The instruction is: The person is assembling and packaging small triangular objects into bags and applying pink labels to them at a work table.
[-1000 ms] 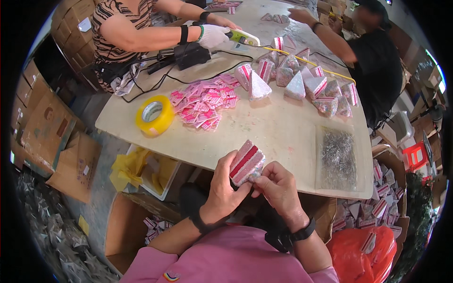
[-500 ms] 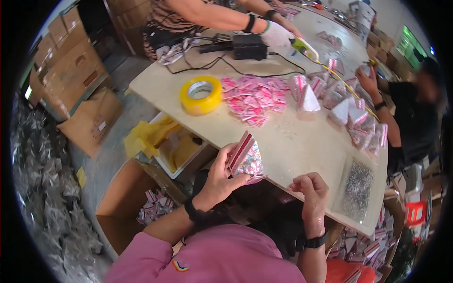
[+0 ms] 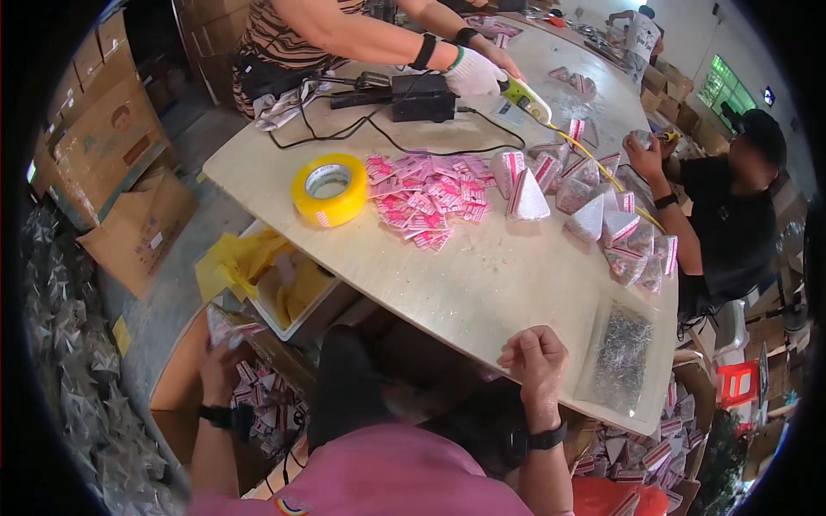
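My left hand (image 3: 218,371) grips a wrapped toy cake slice (image 3: 225,328) above the open cardboard box (image 3: 176,370) at the left. Its fingers are partly hidden behind the slice. In that box lie several similar wrapped slices (image 3: 274,404). At the table's front edge, my right hand (image 3: 538,365) is closed with fingertips pressed together; whatever they may hold is too small to make out. Nearest to it is a shallow clear tray (image 3: 587,391) of thin metal pins (image 3: 624,357). Pink printed cards (image 3: 430,196) are heaped mid-table.
Yellow tape (image 3: 329,191) stands beside the cards. Wrapped slices (image 3: 594,215) line the table's right side. Across it, a co-worker's gloved hand (image 3: 473,73) is beside a green-and-white tool (image 3: 525,99); a black device (image 3: 422,97) trails cords. Another box of slices (image 3: 645,451) sits lower right.
My left hand has carried the cake slice from the table's front edge down and left over the cardboard box. My right hand stays closed at the edge. The whole view has shifted slightly.
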